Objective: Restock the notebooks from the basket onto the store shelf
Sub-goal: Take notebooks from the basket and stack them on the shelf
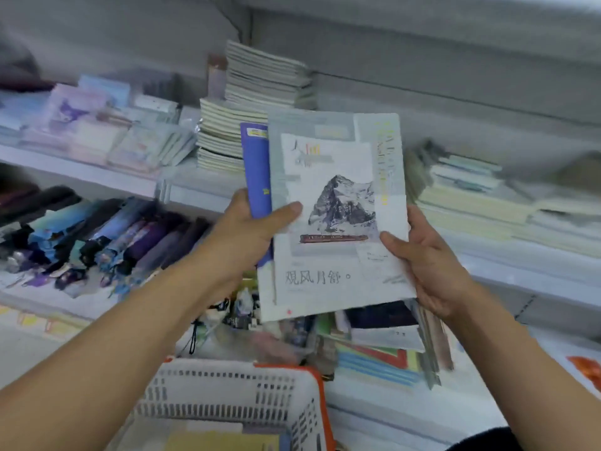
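I hold a small stack of notebooks upright in front of the shelf. The front one is a grey-and-white notebook [338, 203] with a mountain drawing and Chinese characters; a blue notebook [258, 170] sticks out behind it on the left. My left hand [250, 232] grips the stack's left edge, thumb across the front cover. My right hand [426, 258] grips its lower right edge. Below, a white basket [234, 385] with an orange rim holds a yellow notebook [224, 441] and other items. The store shelf [195, 190] lies behind the stack.
Stacks of cream and grey notebooks [257, 102] stand on the shelf behind. More notebook piles [471, 196] lie to the right. Folded umbrellas [97, 236] fill the lower left shelf. Coloured notebooks [374, 356] lie under the held stack. Pastel stationery packs [97, 125] sit at upper left.
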`<action>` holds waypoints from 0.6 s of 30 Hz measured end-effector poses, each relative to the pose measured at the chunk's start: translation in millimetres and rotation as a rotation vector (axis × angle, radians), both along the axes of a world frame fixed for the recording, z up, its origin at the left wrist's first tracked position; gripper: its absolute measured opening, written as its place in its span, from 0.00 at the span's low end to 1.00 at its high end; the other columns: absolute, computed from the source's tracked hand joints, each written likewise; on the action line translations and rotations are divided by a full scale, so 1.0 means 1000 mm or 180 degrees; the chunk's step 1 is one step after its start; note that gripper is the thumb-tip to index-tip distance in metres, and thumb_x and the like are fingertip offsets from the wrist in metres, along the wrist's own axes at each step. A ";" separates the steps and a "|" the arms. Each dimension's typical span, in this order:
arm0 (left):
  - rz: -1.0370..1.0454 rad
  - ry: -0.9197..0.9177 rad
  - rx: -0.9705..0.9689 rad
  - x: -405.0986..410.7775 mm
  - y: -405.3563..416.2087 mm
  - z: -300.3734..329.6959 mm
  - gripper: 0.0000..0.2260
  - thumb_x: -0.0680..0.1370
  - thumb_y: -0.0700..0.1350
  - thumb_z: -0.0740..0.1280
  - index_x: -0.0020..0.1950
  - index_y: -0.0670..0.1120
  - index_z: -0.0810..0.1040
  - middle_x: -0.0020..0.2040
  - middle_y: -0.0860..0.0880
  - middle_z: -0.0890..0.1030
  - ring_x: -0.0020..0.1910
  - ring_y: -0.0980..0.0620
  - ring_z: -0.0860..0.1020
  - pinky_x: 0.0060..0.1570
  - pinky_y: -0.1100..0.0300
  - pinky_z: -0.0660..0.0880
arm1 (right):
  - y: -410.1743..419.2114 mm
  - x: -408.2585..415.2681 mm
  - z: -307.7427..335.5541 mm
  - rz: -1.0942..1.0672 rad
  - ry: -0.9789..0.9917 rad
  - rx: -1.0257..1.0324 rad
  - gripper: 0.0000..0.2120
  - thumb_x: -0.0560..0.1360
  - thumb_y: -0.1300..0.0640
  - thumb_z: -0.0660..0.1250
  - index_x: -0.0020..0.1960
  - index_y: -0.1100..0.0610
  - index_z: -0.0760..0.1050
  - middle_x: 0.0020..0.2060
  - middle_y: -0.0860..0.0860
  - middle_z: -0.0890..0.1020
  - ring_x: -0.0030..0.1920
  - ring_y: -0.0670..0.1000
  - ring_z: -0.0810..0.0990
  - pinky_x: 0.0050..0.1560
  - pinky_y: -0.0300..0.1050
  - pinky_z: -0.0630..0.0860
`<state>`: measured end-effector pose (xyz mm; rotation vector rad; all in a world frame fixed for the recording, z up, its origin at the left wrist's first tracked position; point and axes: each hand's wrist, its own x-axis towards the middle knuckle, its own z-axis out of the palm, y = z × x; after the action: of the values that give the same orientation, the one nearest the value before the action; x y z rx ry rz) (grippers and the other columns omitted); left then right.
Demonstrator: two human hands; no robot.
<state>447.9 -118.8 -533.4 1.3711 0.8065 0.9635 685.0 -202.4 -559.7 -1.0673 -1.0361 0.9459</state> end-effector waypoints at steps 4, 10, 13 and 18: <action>-0.0299 0.0438 0.0315 0.066 0.003 0.039 0.22 0.75 0.46 0.73 0.62 0.51 0.63 0.50 0.56 0.76 0.38 0.58 0.80 0.30 0.56 0.79 | 0.002 0.044 0.034 -0.1033 0.0032 0.0365 0.22 0.78 0.70 0.63 0.68 0.54 0.72 0.57 0.50 0.84 0.59 0.55 0.81 0.59 0.54 0.79; -0.0240 0.0263 0.0137 0.123 0.061 0.056 0.12 0.79 0.36 0.67 0.61 0.42 0.72 0.53 0.44 0.81 0.38 0.50 0.79 0.23 0.65 0.74 | 0.039 0.077 0.060 -0.1255 0.0049 -0.0064 0.18 0.79 0.69 0.64 0.68 0.58 0.71 0.60 0.55 0.82 0.58 0.57 0.82 0.63 0.60 0.76; -0.0220 0.0008 0.0032 0.131 0.088 0.051 0.10 0.81 0.34 0.62 0.61 0.42 0.74 0.53 0.43 0.81 0.38 0.51 0.78 0.23 0.66 0.73 | 0.057 0.074 0.063 -0.1058 0.0186 0.0007 0.13 0.78 0.66 0.67 0.61 0.60 0.74 0.57 0.57 0.83 0.56 0.56 0.83 0.60 0.54 0.79; -0.0001 0.0287 0.0091 0.142 0.125 0.051 0.07 0.79 0.34 0.61 0.56 0.37 0.74 0.50 0.38 0.81 0.35 0.47 0.78 0.27 0.61 0.74 | 0.083 0.069 0.044 -0.1253 -0.0531 -0.0223 0.32 0.64 0.56 0.83 0.63 0.60 0.73 0.55 0.55 0.85 0.55 0.55 0.84 0.44 0.41 0.77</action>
<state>590.1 6.6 -482.7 1.4477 0.8630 0.9213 754.5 -119.1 -515.8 -1.3667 -0.8864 0.5848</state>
